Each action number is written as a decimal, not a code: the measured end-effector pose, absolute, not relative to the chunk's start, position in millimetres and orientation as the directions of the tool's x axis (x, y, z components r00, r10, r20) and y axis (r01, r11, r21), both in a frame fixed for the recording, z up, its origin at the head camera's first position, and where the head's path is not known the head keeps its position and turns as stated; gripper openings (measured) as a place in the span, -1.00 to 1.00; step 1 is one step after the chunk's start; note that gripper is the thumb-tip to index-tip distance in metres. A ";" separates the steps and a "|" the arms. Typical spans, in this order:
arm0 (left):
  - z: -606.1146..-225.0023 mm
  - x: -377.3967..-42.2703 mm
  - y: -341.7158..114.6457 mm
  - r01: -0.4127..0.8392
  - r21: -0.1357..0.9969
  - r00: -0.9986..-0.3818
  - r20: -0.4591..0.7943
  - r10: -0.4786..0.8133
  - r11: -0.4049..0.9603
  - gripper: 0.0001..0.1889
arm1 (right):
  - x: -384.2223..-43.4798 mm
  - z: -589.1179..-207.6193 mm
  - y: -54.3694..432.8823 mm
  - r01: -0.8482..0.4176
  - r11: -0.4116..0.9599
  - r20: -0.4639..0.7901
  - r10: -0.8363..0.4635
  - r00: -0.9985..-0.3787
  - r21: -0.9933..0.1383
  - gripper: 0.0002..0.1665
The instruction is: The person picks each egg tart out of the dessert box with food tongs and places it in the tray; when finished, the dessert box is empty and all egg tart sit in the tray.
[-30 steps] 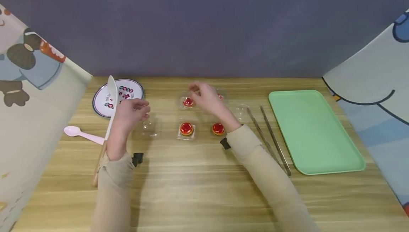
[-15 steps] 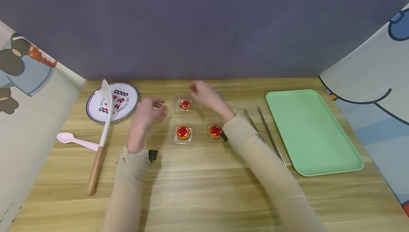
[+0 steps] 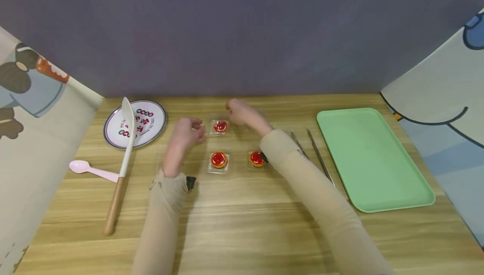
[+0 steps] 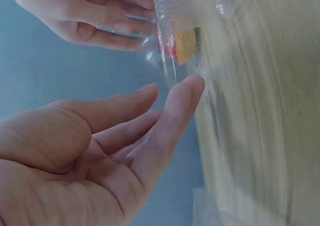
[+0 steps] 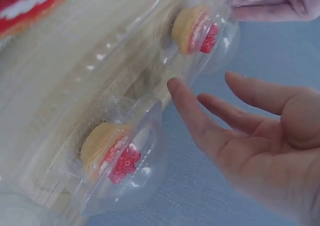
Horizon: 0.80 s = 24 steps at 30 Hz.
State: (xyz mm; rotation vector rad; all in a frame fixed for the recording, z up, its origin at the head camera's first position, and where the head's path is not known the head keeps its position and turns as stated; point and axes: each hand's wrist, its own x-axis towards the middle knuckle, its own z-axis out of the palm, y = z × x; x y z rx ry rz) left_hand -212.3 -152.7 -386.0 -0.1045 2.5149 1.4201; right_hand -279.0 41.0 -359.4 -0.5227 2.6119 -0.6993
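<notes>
My left hand [image 3: 187,134] reaches in from the left beside a red-topped tart [image 3: 220,127] in a clear domed box. Its thumb and fingers stand apart with nothing between them in the left wrist view. Across that box hovers my right hand [image 3: 242,113], fingers loose and holding nothing. Another boxed tart [image 5: 117,156], by my right hand in the right wrist view, is hidden in the head view. Nearer lie two more tarts in clear plastic: a left one [image 3: 219,159] and a right one [image 3: 257,159]. Whether my left fingertips touch the box, I cannot tell.
A long white utensil with a wooden handle [image 3: 115,205] lies across a patterned plate [image 3: 153,128] at left. The pink spoon [image 3: 80,166] is beside it. Metal tongs [image 3: 319,153], partly under my right sleeve, and a green tray [image 3: 372,161] are at right.
My left hand has moved right, away from the plate and white utensil, to the back left tart box. The right hand stays near the same place. The head view has shifted slightly.
</notes>
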 end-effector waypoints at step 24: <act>-392.1 -216.3 -147.5 -0.234 0.885 -0.951 -0.295 0.095 0.404 -0.59 | -282.9 -366.8 35.1 -0.282 0.855 -0.351 -0.450 -0.821 -0.436 -0.80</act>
